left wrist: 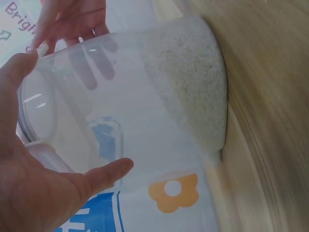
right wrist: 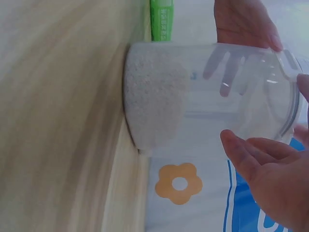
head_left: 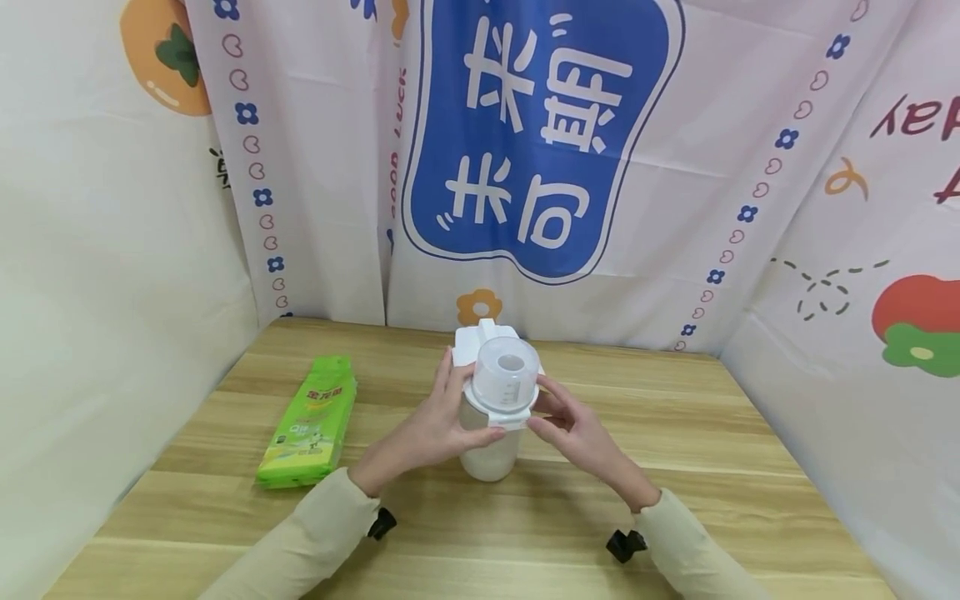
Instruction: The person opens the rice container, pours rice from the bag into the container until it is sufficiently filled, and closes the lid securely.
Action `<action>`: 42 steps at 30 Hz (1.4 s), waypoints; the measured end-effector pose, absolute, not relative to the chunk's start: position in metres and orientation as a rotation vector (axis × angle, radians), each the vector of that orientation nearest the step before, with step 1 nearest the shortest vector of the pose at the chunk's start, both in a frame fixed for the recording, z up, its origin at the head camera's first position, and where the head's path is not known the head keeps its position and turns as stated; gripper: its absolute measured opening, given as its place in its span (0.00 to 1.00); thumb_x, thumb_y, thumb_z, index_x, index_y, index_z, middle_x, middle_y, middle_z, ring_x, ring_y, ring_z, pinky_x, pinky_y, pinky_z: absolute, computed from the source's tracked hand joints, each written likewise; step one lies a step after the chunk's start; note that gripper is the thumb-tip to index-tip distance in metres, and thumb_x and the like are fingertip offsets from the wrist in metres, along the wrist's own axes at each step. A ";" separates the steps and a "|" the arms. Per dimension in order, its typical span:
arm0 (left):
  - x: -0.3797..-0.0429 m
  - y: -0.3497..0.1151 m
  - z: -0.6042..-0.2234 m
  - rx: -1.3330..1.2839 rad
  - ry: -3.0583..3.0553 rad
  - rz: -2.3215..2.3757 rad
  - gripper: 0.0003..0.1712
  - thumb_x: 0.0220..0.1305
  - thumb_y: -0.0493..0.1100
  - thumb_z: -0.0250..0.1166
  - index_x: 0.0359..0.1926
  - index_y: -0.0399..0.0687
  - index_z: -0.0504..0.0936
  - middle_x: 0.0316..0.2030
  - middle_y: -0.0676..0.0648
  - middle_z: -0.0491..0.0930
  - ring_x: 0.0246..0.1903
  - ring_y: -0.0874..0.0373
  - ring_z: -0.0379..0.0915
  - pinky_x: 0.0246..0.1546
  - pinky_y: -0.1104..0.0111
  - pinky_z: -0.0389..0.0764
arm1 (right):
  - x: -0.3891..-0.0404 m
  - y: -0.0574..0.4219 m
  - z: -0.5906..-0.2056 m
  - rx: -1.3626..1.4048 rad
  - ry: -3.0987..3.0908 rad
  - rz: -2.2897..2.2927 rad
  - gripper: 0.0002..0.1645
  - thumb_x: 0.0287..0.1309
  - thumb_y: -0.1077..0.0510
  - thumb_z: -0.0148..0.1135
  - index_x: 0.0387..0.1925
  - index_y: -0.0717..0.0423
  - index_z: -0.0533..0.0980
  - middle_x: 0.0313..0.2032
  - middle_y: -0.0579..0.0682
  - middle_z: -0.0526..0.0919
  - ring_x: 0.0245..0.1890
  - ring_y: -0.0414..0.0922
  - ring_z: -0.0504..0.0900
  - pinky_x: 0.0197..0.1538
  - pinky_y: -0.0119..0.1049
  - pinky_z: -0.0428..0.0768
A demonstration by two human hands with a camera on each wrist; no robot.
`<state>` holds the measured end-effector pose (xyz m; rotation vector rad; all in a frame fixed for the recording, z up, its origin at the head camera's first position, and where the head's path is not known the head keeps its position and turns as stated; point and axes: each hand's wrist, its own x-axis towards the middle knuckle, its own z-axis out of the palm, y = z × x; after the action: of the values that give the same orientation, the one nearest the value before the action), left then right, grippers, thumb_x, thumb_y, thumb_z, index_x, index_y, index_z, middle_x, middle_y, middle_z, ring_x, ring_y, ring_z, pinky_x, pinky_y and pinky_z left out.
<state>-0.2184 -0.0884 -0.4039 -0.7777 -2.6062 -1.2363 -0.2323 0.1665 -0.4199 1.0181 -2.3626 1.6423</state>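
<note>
A clear, tall rice container (head_left: 489, 461) stands upright on the table, with a white lid (head_left: 480, 337) and a see-through measuring cup (head_left: 507, 379) on top. My left hand (head_left: 435, 423) grips the lid's left side, its thumb by the white front clip (head_left: 510, 420). From the right, my right hand (head_left: 583, 432) holds the lid's rim, thumb at the same clip. Both wrist views show rice (left wrist: 188, 77) in the lower part of the container, its surface slanted in the left wrist view. Some fingertips are hidden behind the lid in the head view.
A flattened green and yellow package (head_left: 311, 425) lies on the wooden table (head_left: 675, 433), left of the container. Printed cloth (head_left: 337, 167) hangs behind the table and along both sides. A black wrist strap piece (head_left: 626, 546) sits below the right sleeve.
</note>
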 end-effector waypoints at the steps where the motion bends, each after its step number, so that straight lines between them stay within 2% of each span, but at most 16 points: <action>1: -0.219 -0.089 -0.404 -0.778 -2.613 -1.229 0.55 0.52 0.65 0.72 0.73 0.60 0.51 0.77 0.38 0.27 0.76 0.37 0.30 0.65 0.36 0.61 | -0.234 0.167 -0.419 1.024 -2.354 1.639 0.34 0.66 0.64 0.59 0.71 0.56 0.62 0.59 0.66 0.78 0.54 0.46 0.83 0.51 0.33 0.83; 4: -0.219 -0.089 -0.402 -0.780 -2.632 -1.223 0.56 0.52 0.66 0.71 0.74 0.60 0.49 0.77 0.39 0.25 0.76 0.36 0.32 0.65 0.36 0.61 | -0.239 0.168 -0.417 1.009 -2.337 1.646 0.29 0.69 0.64 0.54 0.69 0.56 0.63 0.60 0.67 0.76 0.56 0.37 0.80 0.52 0.32 0.82; 7: -0.218 -0.089 -0.401 -0.771 -2.646 -1.212 0.56 0.53 0.66 0.71 0.74 0.59 0.49 0.77 0.38 0.25 0.76 0.35 0.36 0.65 0.36 0.61 | -0.243 0.168 -0.416 0.995 -2.310 1.679 0.27 0.70 0.64 0.52 0.68 0.60 0.63 0.59 0.69 0.76 0.55 0.33 0.79 0.53 0.36 0.83; 12: -0.215 -0.089 -0.399 -0.734 -2.661 -1.175 0.55 0.53 0.65 0.71 0.74 0.57 0.52 0.77 0.36 0.28 0.75 0.33 0.41 0.64 0.36 0.63 | -0.245 0.165 -0.415 0.972 -2.298 1.726 0.25 0.71 0.63 0.51 0.67 0.63 0.63 0.57 0.71 0.77 0.49 0.32 0.81 0.54 0.51 0.82; 15: -0.212 -0.089 -0.398 -0.718 -2.659 -1.159 0.55 0.53 0.64 0.72 0.74 0.56 0.52 0.77 0.36 0.29 0.74 0.33 0.44 0.63 0.36 0.65 | -0.247 0.164 -0.414 0.966 -2.293 1.760 0.25 0.72 0.63 0.50 0.67 0.64 0.63 0.56 0.71 0.77 0.48 0.33 0.82 0.53 0.46 0.83; 19: -0.211 -0.090 -0.397 -0.734 -2.644 -1.146 0.54 0.54 0.63 0.72 0.74 0.55 0.53 0.77 0.35 0.32 0.75 0.34 0.41 0.63 0.36 0.64 | -0.252 0.164 -0.410 0.984 -2.261 1.814 0.24 0.72 0.64 0.48 0.65 0.68 0.63 0.55 0.74 0.76 0.48 0.33 0.82 0.52 0.34 0.84; 26: -0.214 -0.092 -0.397 -0.780 -2.639 -1.146 0.55 0.54 0.61 0.73 0.76 0.58 0.53 0.78 0.42 0.34 0.77 0.41 0.38 0.65 0.38 0.63 | -0.263 0.166 -0.406 0.923 -2.307 1.799 0.23 0.74 0.61 0.47 0.66 0.66 0.64 0.54 0.72 0.77 0.47 0.34 0.82 0.51 0.34 0.84; 29: -0.214 -0.092 -0.395 -0.793 -2.634 -1.153 0.55 0.54 0.60 0.73 0.76 0.58 0.53 0.78 0.40 0.35 0.77 0.40 0.38 0.65 0.38 0.62 | -0.266 0.167 -0.404 0.899 -2.338 1.780 0.23 0.74 0.60 0.46 0.66 0.64 0.64 0.54 0.71 0.78 0.47 0.35 0.82 0.52 0.37 0.84; 32: -0.214 -0.093 -0.394 -0.805 -2.623 -1.173 0.54 0.54 0.60 0.73 0.76 0.58 0.54 0.78 0.40 0.37 0.77 0.41 0.39 0.66 0.39 0.62 | -0.270 0.168 -0.401 0.846 -2.380 1.723 0.23 0.75 0.58 0.46 0.66 0.61 0.65 0.54 0.69 0.79 0.45 0.35 0.81 0.49 0.35 0.83; 36: -0.216 -0.094 -0.394 -0.862 -2.569 -1.208 0.52 0.53 0.56 0.74 0.75 0.57 0.57 0.78 0.42 0.41 0.77 0.43 0.39 0.67 0.40 0.60 | -0.278 0.169 -0.397 0.758 -2.419 1.696 0.23 0.75 0.53 0.48 0.65 0.58 0.67 0.56 0.66 0.79 0.47 0.40 0.80 0.49 0.34 0.81; 39: -0.217 -0.095 -0.395 -0.913 -2.531 -1.235 0.51 0.54 0.55 0.75 0.74 0.56 0.59 0.78 0.44 0.43 0.77 0.43 0.40 0.67 0.41 0.60 | -0.284 0.171 -0.395 0.710 -2.429 1.767 0.25 0.74 0.50 0.48 0.66 0.56 0.67 0.59 0.65 0.77 0.54 0.48 0.79 0.58 0.45 0.79; 42: -0.218 -0.096 -0.396 -0.950 -2.523 -1.312 0.49 0.55 0.53 0.74 0.74 0.57 0.59 0.78 0.45 0.43 0.77 0.43 0.40 0.63 0.46 0.71 | -0.289 0.173 -0.394 0.664 -2.447 1.804 0.26 0.74 0.47 0.48 0.67 0.54 0.66 0.62 0.63 0.74 0.61 0.55 0.75 0.63 0.54 0.75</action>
<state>-0.2178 -0.0964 -0.3960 -0.9502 -2.5227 -1.3116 -0.2892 0.1732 -0.3943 0.6643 -2.4466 1.8045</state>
